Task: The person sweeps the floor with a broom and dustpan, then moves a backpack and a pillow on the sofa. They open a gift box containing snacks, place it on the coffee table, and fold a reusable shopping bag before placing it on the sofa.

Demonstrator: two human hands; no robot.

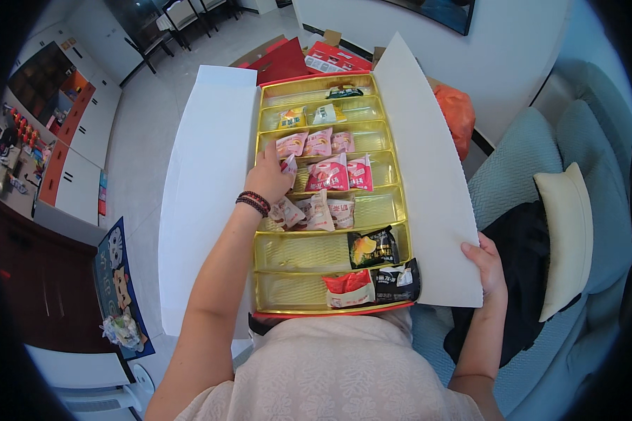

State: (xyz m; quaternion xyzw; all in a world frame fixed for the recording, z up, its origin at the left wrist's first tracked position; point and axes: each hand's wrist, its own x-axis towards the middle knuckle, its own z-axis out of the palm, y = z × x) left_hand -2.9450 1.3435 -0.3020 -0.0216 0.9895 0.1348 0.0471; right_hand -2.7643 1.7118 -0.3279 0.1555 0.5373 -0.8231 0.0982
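Observation:
A gift box with white flaps and a gold plastic tray [300, 252] lies in front of my body, its long compartments running crosswise. My left hand [267, 176] reaches in at the left side, a small pink snack packet [289, 166] between its thumb and fingers. Two larger pink packets [327, 172] lie to the right in that compartment. Paler pink packets [317, 142] fill the compartment behind. Nearer to me are beige-pink packets [321, 211], a black packet [373, 247] and a red-and-white packet [349, 289]. My right hand [487, 263] grips the edge of the right white flap [426, 184].
Yellow packets [292, 117] and a green packet [345, 92] sit in the far compartments. Red cartons [337, 57] and an orange plastic bag [455, 116] stand beyond the box. On my right is a blue-green sofa [521, 152] with a cream cushion [566, 237] and black cloth [511, 279].

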